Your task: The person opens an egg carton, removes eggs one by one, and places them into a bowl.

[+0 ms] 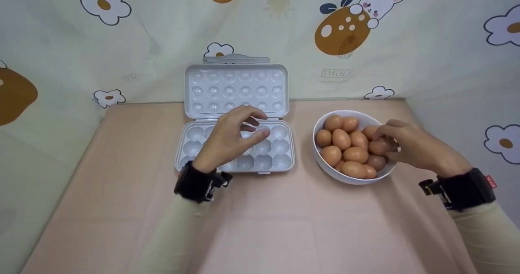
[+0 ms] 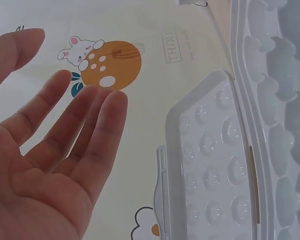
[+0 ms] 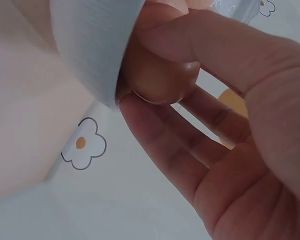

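My left hand [image 1: 229,140] hovers over the lower half of a grey plastic egg carton [image 1: 280,160], its fingers loosely bent and holding nothing. In the left wrist view, the left palm [image 2: 45,185] faces the camera beside the carton's raised lid [image 2: 210,175]. To the right, a white bowl [image 1: 339,177] holds several brown eggs [image 1: 356,155]. At that bowl's right rim, my right hand [image 1: 420,146] grips a brown egg [image 3: 160,75] between thumb and curled fingers. The held egg is still among the others, partly covered by the fingers.
The carton's lid [image 1: 237,83] stands upright against a patterned cloth backdrop [image 1: 162,30]. A pink-beige cloth [image 1: 260,225] covers the table. Black wrist straps with cameras sit on both arms.
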Tool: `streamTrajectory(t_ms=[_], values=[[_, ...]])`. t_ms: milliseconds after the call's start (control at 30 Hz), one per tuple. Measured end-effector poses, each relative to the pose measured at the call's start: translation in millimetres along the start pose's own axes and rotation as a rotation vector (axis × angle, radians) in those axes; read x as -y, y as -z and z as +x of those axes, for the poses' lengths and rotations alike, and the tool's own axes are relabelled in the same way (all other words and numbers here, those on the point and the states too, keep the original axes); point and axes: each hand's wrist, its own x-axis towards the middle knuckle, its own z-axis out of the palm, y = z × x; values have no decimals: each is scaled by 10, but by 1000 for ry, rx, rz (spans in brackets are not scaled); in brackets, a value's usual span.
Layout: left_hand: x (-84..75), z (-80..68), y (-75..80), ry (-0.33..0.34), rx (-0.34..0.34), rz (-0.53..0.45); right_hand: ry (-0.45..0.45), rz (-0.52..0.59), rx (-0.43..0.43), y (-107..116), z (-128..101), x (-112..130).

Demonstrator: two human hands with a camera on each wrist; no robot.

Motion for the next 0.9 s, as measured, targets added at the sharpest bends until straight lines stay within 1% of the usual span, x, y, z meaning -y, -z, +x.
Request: streamTrajectory(t_ms=[233,367,533,767,900], values=[[3,-7,6,-3,-2,-21,45,-9,-86,-66,-48,-41],[5,-9,7,6,-1,-13,64,-20,-116,-93,-59,-55],[4,-11,13,9,-3,-14,69,-17,-129,-100,-63,-57],[6,-11,16,1,-4,-15,45,-19,-125,-91,-79,-39],[4,-13,27,-3,-4,-16,41,-13,-149,-82,-92,-20]])
